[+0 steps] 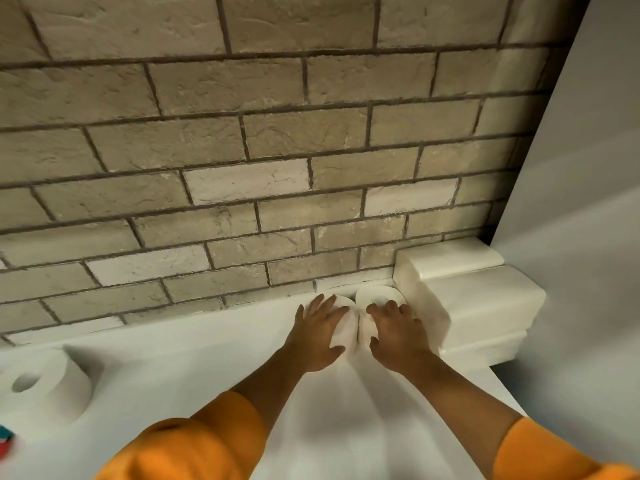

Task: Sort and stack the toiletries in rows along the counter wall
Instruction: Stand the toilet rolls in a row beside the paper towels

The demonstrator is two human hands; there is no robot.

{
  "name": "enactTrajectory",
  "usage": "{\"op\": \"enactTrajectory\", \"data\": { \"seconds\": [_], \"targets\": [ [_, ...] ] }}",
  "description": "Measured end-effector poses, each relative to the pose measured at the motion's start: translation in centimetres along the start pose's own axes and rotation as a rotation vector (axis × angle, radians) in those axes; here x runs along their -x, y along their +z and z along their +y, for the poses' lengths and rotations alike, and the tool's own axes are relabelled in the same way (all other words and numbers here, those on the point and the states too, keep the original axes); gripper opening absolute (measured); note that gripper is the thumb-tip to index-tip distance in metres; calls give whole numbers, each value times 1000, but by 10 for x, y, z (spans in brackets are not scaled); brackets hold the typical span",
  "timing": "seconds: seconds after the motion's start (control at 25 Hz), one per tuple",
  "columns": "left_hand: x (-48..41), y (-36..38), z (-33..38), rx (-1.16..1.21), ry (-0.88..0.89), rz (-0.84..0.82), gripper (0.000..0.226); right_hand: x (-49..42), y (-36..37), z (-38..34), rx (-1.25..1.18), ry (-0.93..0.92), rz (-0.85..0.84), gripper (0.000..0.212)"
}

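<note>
White counter (214, 372) against a brick-pattern wall (242, 140); stepped white ledge (485, 292) closes the corner at right. Two toilet rolls stand upright, axes vertical, side by side and touching, tight to the wall base: left roll (343, 332), right roll (375, 296), the latter just beside the ledge. Your left hand (318, 336) lies over the left roll, fingers spread, thumb round its near side; your right hand (398, 332) cups the right roll the same way, fingers splayed on top. Whether either hand squeezes or only rests, can't tell. Orange sleeves (194, 441) at frame bottom. Key relation: both rolls sit directly under/ahead of the hands, at the row's right end, so the row can only grow leftward along the wall. A third roll (48, 382), upright w/ core hole showing, stands well apart at far left, nearer your left hand; probably next to fetch. A red-teal item (5, 441) at the left edge is too cropped to identify.
</note>
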State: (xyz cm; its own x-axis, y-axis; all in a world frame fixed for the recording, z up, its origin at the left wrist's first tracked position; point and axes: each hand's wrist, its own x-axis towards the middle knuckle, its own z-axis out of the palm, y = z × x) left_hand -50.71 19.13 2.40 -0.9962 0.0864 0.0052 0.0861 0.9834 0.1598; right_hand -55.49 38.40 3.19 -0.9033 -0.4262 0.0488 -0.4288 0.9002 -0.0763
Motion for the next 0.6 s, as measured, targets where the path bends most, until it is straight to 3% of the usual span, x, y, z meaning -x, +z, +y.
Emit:
{"op": "enactTrajectory", "data": {
  "seconds": [0.28, 0.6],
  "targets": [
    [73, -4, 4, 323, -303, 230, 33, 69, 15, -52, -423, 59, -39, 47],
    [203, 7, -27, 597, -616, 239, 7, 125, 30, -115, -676, 66, -148, 39]
  ]
}}
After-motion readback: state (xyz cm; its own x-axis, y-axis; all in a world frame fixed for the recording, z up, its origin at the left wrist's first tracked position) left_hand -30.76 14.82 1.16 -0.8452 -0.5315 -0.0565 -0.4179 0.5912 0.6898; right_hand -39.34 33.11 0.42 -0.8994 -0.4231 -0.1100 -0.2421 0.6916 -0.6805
